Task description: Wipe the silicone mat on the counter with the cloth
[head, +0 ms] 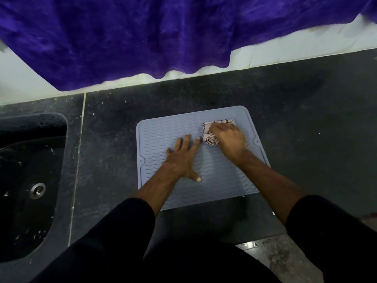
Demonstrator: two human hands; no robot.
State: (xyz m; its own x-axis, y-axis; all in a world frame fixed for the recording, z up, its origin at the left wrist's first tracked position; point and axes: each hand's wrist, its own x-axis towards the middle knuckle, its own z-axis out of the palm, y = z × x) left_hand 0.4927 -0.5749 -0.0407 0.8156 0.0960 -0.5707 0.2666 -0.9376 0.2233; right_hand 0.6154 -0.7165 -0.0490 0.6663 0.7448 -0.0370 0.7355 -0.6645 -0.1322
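Note:
A light blue silicone mat [159,131] with a wavy ribbed surface lies flat on the dark stone counter [295,111]. My left hand [182,158] lies flat on the mat's middle, fingers spread and straight, pressing it down. My right hand [229,139] rests on a crumpled white cloth with dark markings [212,139] at the mat's far right part, its fingers curled over the cloth. Part of the cloth shows beyond my fingers near the mat's back edge.
A dark sink [26,180] with a metal drain [37,190] is set into the counter at the left. A purple fabric [142,37] hangs over the white wall behind the counter. The counter's front edge runs near my body, with floor [285,258] visible at the lower right.

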